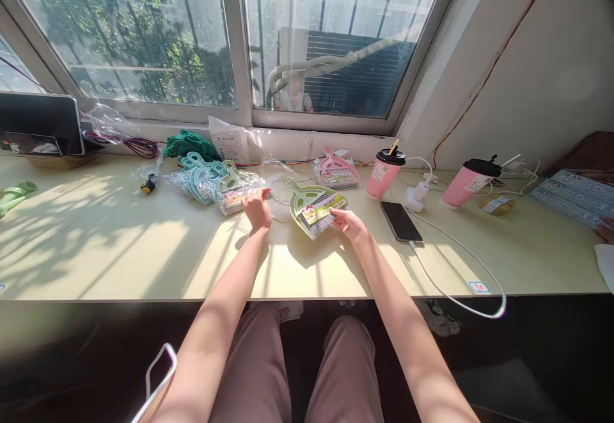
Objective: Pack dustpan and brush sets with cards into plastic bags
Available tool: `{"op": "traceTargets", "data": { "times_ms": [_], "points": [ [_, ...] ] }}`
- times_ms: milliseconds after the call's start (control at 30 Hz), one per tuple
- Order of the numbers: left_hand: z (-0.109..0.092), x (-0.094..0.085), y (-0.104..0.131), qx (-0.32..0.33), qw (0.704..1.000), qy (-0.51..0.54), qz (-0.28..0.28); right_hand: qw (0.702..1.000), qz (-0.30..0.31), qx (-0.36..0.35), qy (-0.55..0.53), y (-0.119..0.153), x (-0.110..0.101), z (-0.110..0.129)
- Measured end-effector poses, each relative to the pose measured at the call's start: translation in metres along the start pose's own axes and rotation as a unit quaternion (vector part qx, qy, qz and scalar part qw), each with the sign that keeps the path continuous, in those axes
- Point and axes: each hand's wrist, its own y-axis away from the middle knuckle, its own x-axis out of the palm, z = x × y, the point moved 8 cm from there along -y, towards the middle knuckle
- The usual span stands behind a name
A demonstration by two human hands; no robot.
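Handling of a single green dustpan set point(311, 208) is judged the step in hand. Set held at frame centre, handle toward upper left; right edge, by the yellow label point(326, 208), pinched by the right hand point(349, 223). Left hand point(258, 209) placed left of centre, at the bagged sets point(229, 194); its grip cannot be told. For the next move, a steady right-hand pinch seems called for.

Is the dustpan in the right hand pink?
No, the right hand holds a green dustpan; the pink one lies farther back.
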Motion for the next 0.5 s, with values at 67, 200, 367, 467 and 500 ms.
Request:
{"op": "traceTargets", "data": {
  "times_ms": [67, 200, 367, 467, 500],
  "points": [
    [-0.006, 0.005, 0.003, 0.021, 1.000, 0.005, 0.017, 1.000, -0.006, 0.011, -0.005, 0.000, -0.001, -0.001],
    [-0.026, 0.015, 0.014, 0.088, 0.993, 0.036, 0.069, 0.999, 0.034, 0.017, 0.007, 0.006, 0.011, 0.000],
    [-0.048, 0.003, 0.027, 0.119, 0.988, 0.093, 0.038, 0.999, 0.040, -0.004, -0.003, 0.007, 0.016, 0.004],
    [-0.025, -0.021, 0.019, -0.016, 0.980, 0.172, -0.096, 0.999, 0.028, -0.008, -0.025, 0.004, 0.013, 0.006],
    [-0.011, -0.022, 0.016, -0.086, 0.964, 0.225, -0.114, 0.999, 0.029, -0.013, -0.035, 0.003, 0.012, 0.006]
  ]
}}
